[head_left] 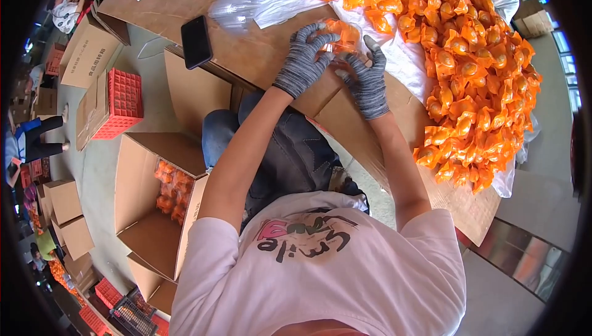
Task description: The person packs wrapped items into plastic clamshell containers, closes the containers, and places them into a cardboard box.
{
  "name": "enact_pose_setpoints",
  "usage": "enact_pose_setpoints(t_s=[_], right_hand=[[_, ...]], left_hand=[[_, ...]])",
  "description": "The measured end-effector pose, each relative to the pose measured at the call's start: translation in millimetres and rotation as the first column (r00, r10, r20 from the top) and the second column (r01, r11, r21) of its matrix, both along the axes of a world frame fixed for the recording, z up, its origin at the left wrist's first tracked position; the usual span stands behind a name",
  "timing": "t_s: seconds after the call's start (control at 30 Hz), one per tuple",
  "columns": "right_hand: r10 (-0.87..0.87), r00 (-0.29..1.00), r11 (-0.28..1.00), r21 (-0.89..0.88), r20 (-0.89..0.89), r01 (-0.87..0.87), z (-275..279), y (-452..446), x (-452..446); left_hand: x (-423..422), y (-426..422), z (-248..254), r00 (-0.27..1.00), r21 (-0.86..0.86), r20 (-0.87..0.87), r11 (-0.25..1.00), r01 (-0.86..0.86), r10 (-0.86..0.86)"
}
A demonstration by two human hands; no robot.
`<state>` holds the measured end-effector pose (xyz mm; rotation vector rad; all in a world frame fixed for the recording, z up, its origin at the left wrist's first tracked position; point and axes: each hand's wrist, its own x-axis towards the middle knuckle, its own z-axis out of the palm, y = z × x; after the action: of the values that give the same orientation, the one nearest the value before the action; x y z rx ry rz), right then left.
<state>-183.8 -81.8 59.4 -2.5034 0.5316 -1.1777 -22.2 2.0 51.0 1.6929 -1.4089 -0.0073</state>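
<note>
Both my hands wear grey knitted gloves and meet over the cardboard-covered table. My left hand (305,58) curls its fingers over the left side of a clear plastic box (344,35) that has orange-wrapped pieces inside. On the box's near right side, my right hand (368,82) bends its fingers against the edge, its thumb raised. Part of the box is hidden by the fingers. Right of my hands lies a large heap of round pieces in shiny orange wrappers (468,77). A stack of clear plastic boxes (237,0) lies beyond my left hand.
A black phone (197,41) lies at the table's left edge. White plastic sheeting (283,0) lies under the heap. By my left leg stands an open carton (145,194) with filled boxes inside. Red crates (123,104) and other cartons stand on the floor. Other people are in the background.
</note>
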Motion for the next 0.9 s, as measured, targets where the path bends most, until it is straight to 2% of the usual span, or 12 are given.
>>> enact_pose_setpoints(t_s=[0.1, 0.13, 0.2, 0.33, 0.4, 0.53, 0.6, 0.63, 0.7, 0.77, 0.83, 0.9], right_hand=[[0.062, 0.998, 0.977, -0.206, -0.007, -0.062, 1.4, -17.7, 16.1], [0.064, 0.998, 0.976, -0.210, -0.006, -0.064, -0.1, -23.4, 18.0], [0.101, 0.994, 0.995, -0.001, -0.037, -0.101, 6.6, -30.5, 21.5], [0.075, 0.981, 0.991, -0.093, -0.179, -0.092, 25.3, -38.1, 19.5], [0.065, 0.980, 0.991, -0.101, -0.190, -0.085, 27.8, -41.4, 20.0], [0.078, 0.982, 0.991, -0.091, -0.173, -0.095, 35.9, -40.4, 21.8], [0.080, 0.983, 0.990, -0.103, -0.167, -0.098, 34.8, -41.3, 21.4], [0.083, 0.984, 0.988, -0.118, -0.160, -0.102, 34.7, -41.9, 22.2], [0.076, 0.985, 0.989, -0.115, -0.158, -0.095, 32.8, -41.4, 22.2], [0.070, 0.988, 0.991, -0.104, -0.138, -0.085, 28.0, -38.5, 20.3], [0.071, 0.989, 0.992, -0.091, -0.127, -0.083, 24.4, -38.9, 20.4], [0.066, 0.991, 0.994, -0.084, -0.116, -0.076, 22.1, -38.8, 20.0]], left_hand=[[2.6, -7.6, 8.7, 0.999, 0.017, -0.034, 1.000, 0.001, -0.001], [5.0, -11.0, 11.7, 0.998, 0.024, -0.064, 1.000, 0.018, -0.016], [12.9, -18.4, 16.9, 0.993, 0.028, -0.107, 0.998, 0.055, -0.051], [26.8, -24.9, 21.4, 0.986, 0.058, -0.113, 0.990, 0.128, -0.121], [33.7, -26.8, 17.3, 0.967, 0.082, -0.150, 0.972, 0.219, -0.205], [36.7, -29.5, 9.1, 0.973, 0.104, -0.156, 0.977, 0.189, -0.171], [35.3, -26.3, 8.2, 0.920, 0.036, -0.328, 0.971, 0.237, -0.212], [33.5, -24.7, 7.9, 0.921, 0.036, -0.328, 0.971, 0.234, -0.210], [25.9, -20.1, 6.3, 0.941, 0.044, -0.318, 0.990, 0.132, -0.112], [14.7, -18.4, 5.3, 0.937, -0.033, -0.331, 0.994, 0.103, -0.108], [6.1, -17.4, 6.7, 0.947, 0.008, -0.317, 0.998, -0.055, 0.055], [6.9, -19.5, -7.2, 0.955, 0.069, -0.268, 0.991, -0.111, 0.125]])
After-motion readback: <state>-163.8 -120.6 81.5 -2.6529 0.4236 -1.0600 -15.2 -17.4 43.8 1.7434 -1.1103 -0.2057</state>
